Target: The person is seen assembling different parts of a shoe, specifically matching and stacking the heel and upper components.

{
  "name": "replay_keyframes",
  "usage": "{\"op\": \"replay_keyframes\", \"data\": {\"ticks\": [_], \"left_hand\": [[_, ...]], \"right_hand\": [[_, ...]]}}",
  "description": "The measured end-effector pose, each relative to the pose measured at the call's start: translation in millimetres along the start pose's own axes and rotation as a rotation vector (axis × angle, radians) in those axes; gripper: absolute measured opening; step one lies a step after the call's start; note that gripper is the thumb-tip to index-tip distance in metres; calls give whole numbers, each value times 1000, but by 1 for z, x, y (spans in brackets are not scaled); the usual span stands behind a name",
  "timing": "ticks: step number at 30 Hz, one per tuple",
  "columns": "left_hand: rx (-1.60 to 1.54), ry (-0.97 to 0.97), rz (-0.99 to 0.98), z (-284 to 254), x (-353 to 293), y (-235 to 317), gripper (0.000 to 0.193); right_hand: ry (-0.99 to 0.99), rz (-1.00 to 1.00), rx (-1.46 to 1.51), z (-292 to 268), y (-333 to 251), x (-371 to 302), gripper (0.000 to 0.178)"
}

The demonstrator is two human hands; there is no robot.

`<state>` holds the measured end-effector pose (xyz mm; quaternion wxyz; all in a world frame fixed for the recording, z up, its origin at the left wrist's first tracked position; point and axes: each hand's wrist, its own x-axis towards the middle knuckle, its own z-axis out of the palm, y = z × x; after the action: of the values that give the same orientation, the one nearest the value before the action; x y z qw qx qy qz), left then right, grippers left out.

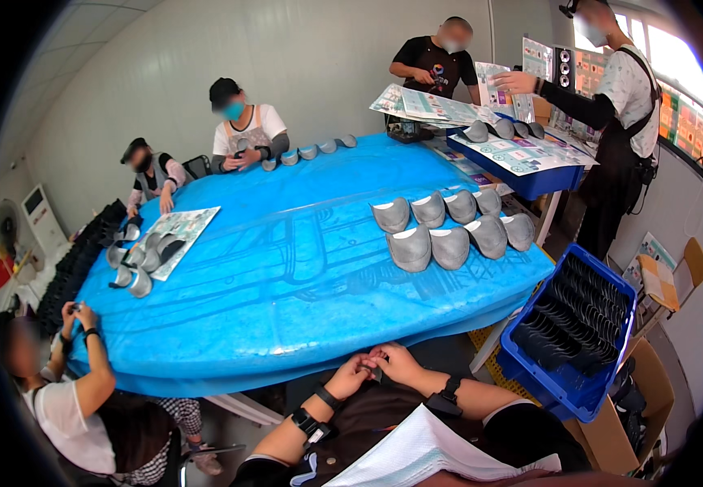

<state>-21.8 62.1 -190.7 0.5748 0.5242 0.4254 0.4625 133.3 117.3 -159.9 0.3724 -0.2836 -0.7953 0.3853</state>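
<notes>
1. Left grip (352, 371): your fingers curl inward, tips meeting those of the other hand; whether they pinch firmly, I cannot tell.
2. Right grip (398, 364): fingers bent down to the same spot; its hold is likewise too small to tell.
3. Small greyish piece (377, 374): between your fingertips, mostly hidden, above your lap and just outside the near edge of the blue-covered counter (246, 337). Kind unclear. Best handled, I judge, with one hand steadying, the other working lightly; a slip would likely drop it.
4. Grey curved pieces (410, 251): two rows, counter's right side. Best left undisturbed by your sleeves.
5. Blue crate (539, 391): right of you, holding black curved pieces (566, 325). Keep your elbow clear.
</notes>
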Motion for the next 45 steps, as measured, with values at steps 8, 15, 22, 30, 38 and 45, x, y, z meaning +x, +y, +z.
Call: {"op": "replay_keyframes", "data": {"ticks": [8,15,22,30,38,45], "left_hand": [[2,0,-9,2,0,3,29],[-3,-10,-4,2,0,4,30],[24,38,4,1,-6,4,31],[39,-39,41,10,2,3,34],[-23,-31,38,6,-4,5,37],[-23,-50,32,6,-3,4,38]], "right_hand": [[8,-5,-5,1,3,-1,12],[26,-16,-35,2,5,0,13],[-23,26,12,10,10,1,12],[80,-20,-95,0,5,-4,11],[115,-37,-130,4,2,2,19],[124,-32,-123,4,-1,-1,17]]}}
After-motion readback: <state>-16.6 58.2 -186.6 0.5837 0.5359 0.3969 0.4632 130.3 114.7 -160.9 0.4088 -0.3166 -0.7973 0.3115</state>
